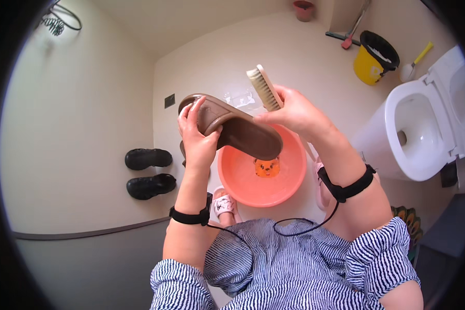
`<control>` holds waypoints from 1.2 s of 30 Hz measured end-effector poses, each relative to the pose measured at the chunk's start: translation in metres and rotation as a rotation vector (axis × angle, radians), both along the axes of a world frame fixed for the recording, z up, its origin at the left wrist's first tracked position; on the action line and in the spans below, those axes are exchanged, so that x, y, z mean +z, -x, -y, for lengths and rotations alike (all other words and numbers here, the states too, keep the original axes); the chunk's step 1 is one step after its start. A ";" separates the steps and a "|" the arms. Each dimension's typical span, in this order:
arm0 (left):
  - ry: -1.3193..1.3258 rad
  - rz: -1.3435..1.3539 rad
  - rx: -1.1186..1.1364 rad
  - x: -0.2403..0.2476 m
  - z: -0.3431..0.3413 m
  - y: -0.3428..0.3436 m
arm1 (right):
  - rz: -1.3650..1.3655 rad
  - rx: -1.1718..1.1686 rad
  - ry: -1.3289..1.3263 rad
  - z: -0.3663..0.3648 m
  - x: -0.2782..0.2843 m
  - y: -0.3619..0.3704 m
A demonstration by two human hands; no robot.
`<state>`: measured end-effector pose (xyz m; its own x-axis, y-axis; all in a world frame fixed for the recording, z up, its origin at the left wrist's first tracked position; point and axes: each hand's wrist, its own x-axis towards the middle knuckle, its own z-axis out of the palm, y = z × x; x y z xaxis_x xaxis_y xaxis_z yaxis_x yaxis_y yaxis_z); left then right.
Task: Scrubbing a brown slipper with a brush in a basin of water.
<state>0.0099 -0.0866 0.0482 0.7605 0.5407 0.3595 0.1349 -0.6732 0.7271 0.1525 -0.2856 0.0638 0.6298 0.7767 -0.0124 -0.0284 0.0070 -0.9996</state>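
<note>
My left hand [198, 138] is closed around the strap end of a brown slide slipper [253, 138], fingers over the strap and thumb on its inner edge. The slipper is tilted, its footbed toward me and its heel end pointing right. In my right hand [298, 112] is a scrub brush [265, 89] with pale bristles, gripped at its lower end and held upright just past the slipper. My right thumb is close to the slipper's edge. Below both hands stands a coral-pink basin [226, 181] with an orange bear picture [267, 168] on its bottom. A dark brown edge beside my left wrist is mostly hidden.
Black shoes [149, 159] lie by the left wall. On the right is a white toilet [392, 124], with a yellow bin [368, 67] and a toilet brush [416, 62] behind it. A squeegee [346, 40] and a small red bucket [303, 10] stand at the back. Water pools near a drain [169, 100].
</note>
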 end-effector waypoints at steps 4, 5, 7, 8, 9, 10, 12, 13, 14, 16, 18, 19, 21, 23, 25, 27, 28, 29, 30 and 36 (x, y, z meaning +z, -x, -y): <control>0.165 0.091 -0.085 0.003 -0.001 -0.003 | 0.092 -0.002 0.148 0.003 -0.016 0.002; 0.236 0.126 -0.132 0.003 -0.002 -0.003 | 0.116 0.035 0.165 0.001 -0.020 0.004; 0.277 0.132 -0.141 0.005 -0.002 -0.002 | 0.139 0.040 0.182 0.001 -0.024 0.006; 0.278 0.118 -0.152 0.001 -0.003 -0.002 | 0.126 0.040 0.193 -0.001 -0.021 0.010; 0.278 0.104 -0.162 -0.003 -0.005 -0.003 | 0.113 0.040 0.205 -0.004 -0.017 0.013; 0.249 0.044 -0.160 -0.005 -0.010 -0.001 | 0.086 0.004 0.252 -0.003 -0.011 0.017; 0.088 -0.018 -0.124 -0.002 0.000 -0.003 | 0.082 -0.052 0.229 -0.003 -0.008 0.015; -0.084 -0.094 -0.085 0.000 0.005 -0.002 | 0.066 -0.108 0.193 -0.002 -0.009 0.011; -0.111 -0.149 -0.147 0.010 0.011 0.003 | -0.016 -0.056 0.242 -0.006 -0.018 0.002; -0.054 -0.182 -0.412 0.011 0.018 0.001 | 0.022 -0.108 0.269 -0.007 -0.027 -0.006; -0.096 -0.237 -0.590 0.011 0.028 0.008 | 0.054 -0.134 0.282 -0.010 -0.035 -0.010; -0.223 -0.244 -0.625 0.004 0.036 0.009 | -0.066 -0.147 0.283 -0.011 -0.038 -0.014; -0.244 -0.141 -0.532 -0.001 0.057 0.012 | -0.175 -0.136 0.284 -0.013 -0.041 -0.015; -0.139 -0.065 -0.339 -0.011 0.061 0.008 | -0.231 -0.094 0.239 -0.014 -0.038 -0.011; -0.136 0.032 -0.236 -0.008 0.062 0.010 | -0.108 -0.109 0.260 -0.015 -0.027 -0.002; 0.230 -0.052 -0.212 -0.005 0.056 0.005 | 0.017 -0.145 0.282 -0.014 -0.032 0.001; 0.394 -0.060 -0.229 -0.002 0.056 0.001 | 0.360 -0.280 0.137 -0.015 -0.052 -0.005; 0.398 -0.055 -0.224 -0.008 0.049 0.001 | 0.440 -0.284 0.086 -0.015 -0.047 0.002; 0.505 -0.030 -0.228 -0.014 0.042 0.003 | 0.520 -0.286 0.028 -0.015 -0.040 0.013; 0.774 0.078 -0.185 -0.009 0.039 0.010 | 0.997 -0.087 0.180 -0.006 0.000 0.049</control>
